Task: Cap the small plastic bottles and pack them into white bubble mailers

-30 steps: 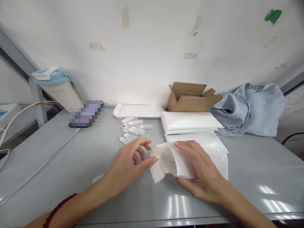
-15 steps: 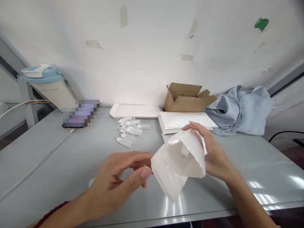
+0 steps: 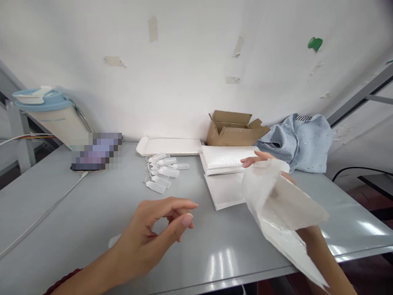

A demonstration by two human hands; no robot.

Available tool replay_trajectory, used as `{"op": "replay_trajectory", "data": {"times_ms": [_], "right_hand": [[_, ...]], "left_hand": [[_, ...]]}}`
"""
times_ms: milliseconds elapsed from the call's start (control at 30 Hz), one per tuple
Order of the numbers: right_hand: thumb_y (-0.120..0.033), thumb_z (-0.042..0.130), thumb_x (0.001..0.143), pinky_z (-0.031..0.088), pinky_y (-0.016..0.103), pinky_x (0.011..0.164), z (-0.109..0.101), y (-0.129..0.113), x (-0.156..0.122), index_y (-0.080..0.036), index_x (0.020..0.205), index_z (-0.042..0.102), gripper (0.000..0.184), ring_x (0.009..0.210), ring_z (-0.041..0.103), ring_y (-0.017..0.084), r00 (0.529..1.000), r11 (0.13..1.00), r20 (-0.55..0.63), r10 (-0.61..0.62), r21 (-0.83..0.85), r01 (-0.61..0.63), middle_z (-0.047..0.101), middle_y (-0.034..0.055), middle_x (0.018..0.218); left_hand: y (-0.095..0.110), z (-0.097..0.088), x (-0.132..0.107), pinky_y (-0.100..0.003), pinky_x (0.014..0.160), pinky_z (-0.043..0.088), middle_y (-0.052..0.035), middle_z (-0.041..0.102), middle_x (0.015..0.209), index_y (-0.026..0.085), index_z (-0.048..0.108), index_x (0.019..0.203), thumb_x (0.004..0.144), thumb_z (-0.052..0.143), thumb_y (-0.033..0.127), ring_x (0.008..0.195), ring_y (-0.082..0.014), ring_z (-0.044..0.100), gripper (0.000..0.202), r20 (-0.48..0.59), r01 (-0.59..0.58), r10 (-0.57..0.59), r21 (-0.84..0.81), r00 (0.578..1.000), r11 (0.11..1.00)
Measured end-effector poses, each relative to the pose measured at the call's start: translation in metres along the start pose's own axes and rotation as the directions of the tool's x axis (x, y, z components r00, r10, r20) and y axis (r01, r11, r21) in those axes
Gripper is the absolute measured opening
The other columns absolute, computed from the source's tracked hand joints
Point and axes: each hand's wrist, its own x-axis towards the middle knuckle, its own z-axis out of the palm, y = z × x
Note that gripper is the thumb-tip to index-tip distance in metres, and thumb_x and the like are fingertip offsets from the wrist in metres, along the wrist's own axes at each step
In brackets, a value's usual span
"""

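My right hand [image 3: 260,157] holds a white bubble mailer [image 3: 285,209] up above the grey table [image 3: 92,213], at the right; only its fingertips show past the mailer's top edge. My left hand [image 3: 153,237] hovers over the table's front, fingers loosely curled and apart, nothing in them. Several small white plastic bottles [image 3: 162,170] lie in a cluster behind my left hand. One flat mailer [image 3: 225,190] lies on the table and a stack of mailers [image 3: 227,157] sits just behind it.
An open cardboard box [image 3: 235,129] stands by the wall, with a light blue cloth [image 3: 302,137] to its right. A white tray [image 3: 168,145] lies behind the bottles. A phone [image 3: 95,153] with a cable and a blue-lidded container [image 3: 52,112] are at the left.
My right hand has lifted the mailer off the table and swung it to the right. My left hand has let go of it and stays low in front.
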Motion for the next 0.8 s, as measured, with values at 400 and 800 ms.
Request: {"op": "replay_trajectory", "data": {"times_ms": [400, 800], "right_hand": [[-0.017, 0.049, 0.068, 0.027, 0.056, 0.096, 0.029, -0.018, 0.007, -0.018, 0.138, 0.031, 0.072, 0.115, 0.043, 0.034, 0.915, 0.812, 0.371, -0.159, -0.478, 0.335, 0.050, 0.0133, 0.130], [-0.021, 0.050, 0.084, 0.035, 0.057, 0.098, 0.066, -0.021, -0.008, -0.004, 0.140, 0.026, 0.063, 0.132, 0.030, 0.036, 0.880, 0.662, 0.422, -0.215, -0.600, 0.450, 0.035, 0.0245, 0.143]], "left_hand": [[-0.005, 0.006, 0.009, -0.017, 0.047, 0.038, 0.0022, 0.056, 0.057, 0.017, 0.060, 0.062, 0.090, 0.039, 0.034, 0.053, -0.0107, 0.052, 0.039, 0.249, 0.261, -0.264, 0.044, 0.932, 0.964], [-0.018, 0.013, 0.022, -0.022, 0.048, 0.045, -0.0017, 0.061, 0.064, 0.012, 0.061, 0.079, 0.089, 0.042, 0.053, 0.055, -0.0136, 0.060, 0.046, 0.366, 0.597, -0.486, -0.312, 0.794, 0.739]]}}
